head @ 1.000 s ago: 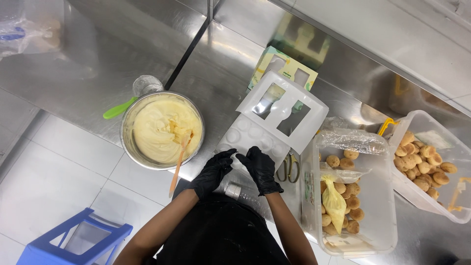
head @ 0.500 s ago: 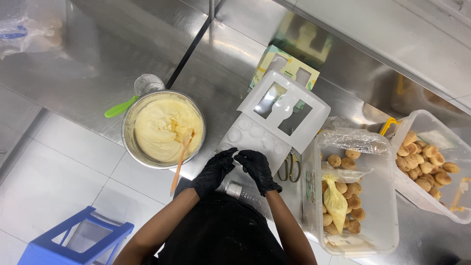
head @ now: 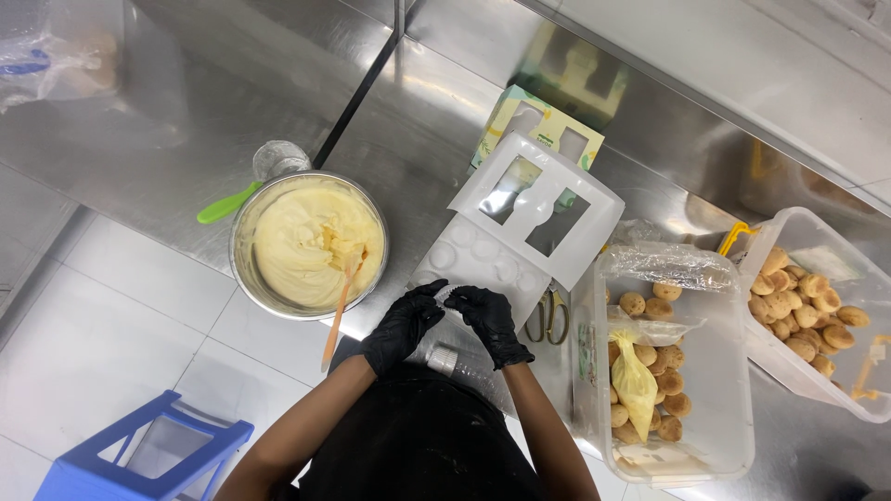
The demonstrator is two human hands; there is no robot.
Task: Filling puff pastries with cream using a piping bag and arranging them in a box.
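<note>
**Kid:** Head view shows black gloves. What are your hands doing?

**Me:** My left hand (head: pixel 401 327) and right hand (head: pixel 489 320) meet at the near edge of the white tray with round cups (head: pixel 483 260). My fingertips pinch something small and clear between them. I cannot tell what it is.

**Kid:** Is the tray full?

**Me:** No. The cups I can see look empty. I think the filling has not started. Its windowed lid (head: pixel 538 199) stands open at 12 o'clock.

**Kid:** Where is the food?

**Me:** The bowl of yellow cream (head: pixel 311 243) sits at 9 o'clock. The tub of little round puffs (head: pixel 664 362) waits at 3 o'clock.
</note>
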